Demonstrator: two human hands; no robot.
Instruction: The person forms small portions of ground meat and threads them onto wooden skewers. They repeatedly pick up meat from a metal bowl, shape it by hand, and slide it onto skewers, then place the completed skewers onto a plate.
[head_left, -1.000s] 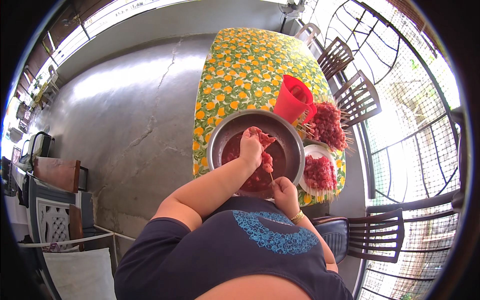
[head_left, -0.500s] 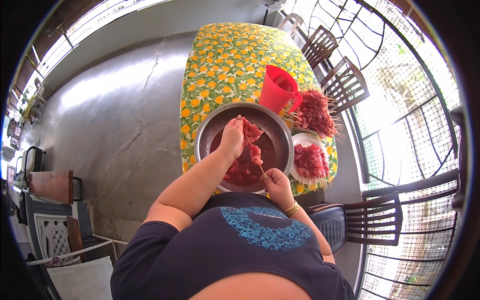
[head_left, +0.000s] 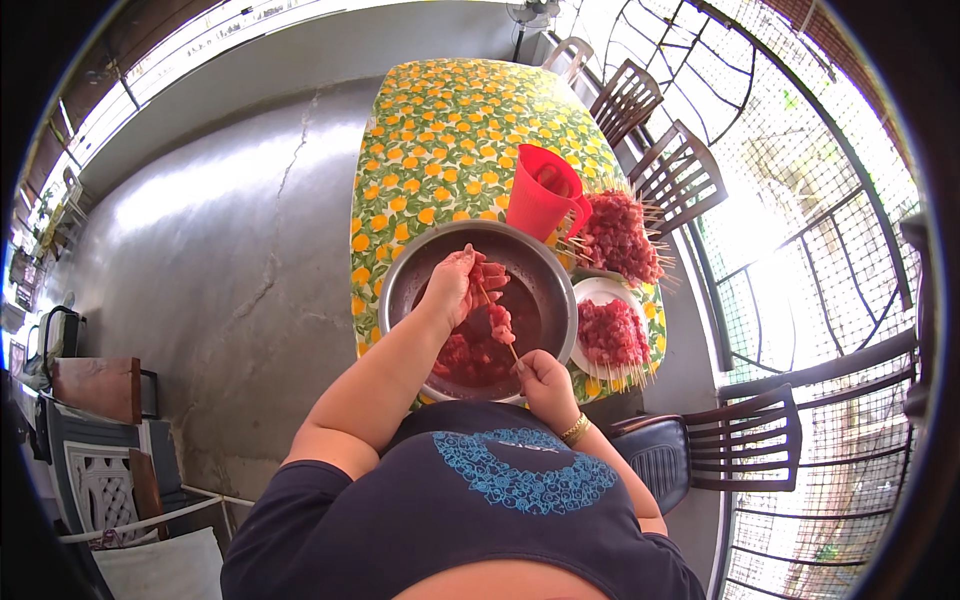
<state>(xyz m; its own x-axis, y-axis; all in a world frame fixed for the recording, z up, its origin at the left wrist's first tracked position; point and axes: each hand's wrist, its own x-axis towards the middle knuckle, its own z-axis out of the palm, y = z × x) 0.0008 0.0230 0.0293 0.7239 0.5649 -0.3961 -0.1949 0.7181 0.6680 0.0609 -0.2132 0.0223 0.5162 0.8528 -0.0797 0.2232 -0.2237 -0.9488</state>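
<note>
Steel bowl (head_left: pixel 408 275): counter's (head_left: pixel 430 150) near edge, your part-filled skewer (head_left: pixel 511 346) above.
Right hand (head_left: pixel 545 385): fingers still pinching the skewer's lower end.
Left hand (head_left: pixel 455 285): fingers now half-curled round its upper end; can't tell if pinching.

A long, round-cornered table (head_left: pixel 455 120) under a yellow-fruit-and-green-leaf cover (head_left: pixel 425 185) carries a wide, round, silvery metal basin (head_left: pixel 405 290) at its near end, a tapered red plastic pitcher (head_left: pixel 534 202) just beyond, and a round white plate (head_left: pixel 600 289) at the basin's right. Past the plate rises a heap of red raw-meat skewers (head_left: pixel 618 238), its base mostly hidden, perhaps on a dish.
</note>
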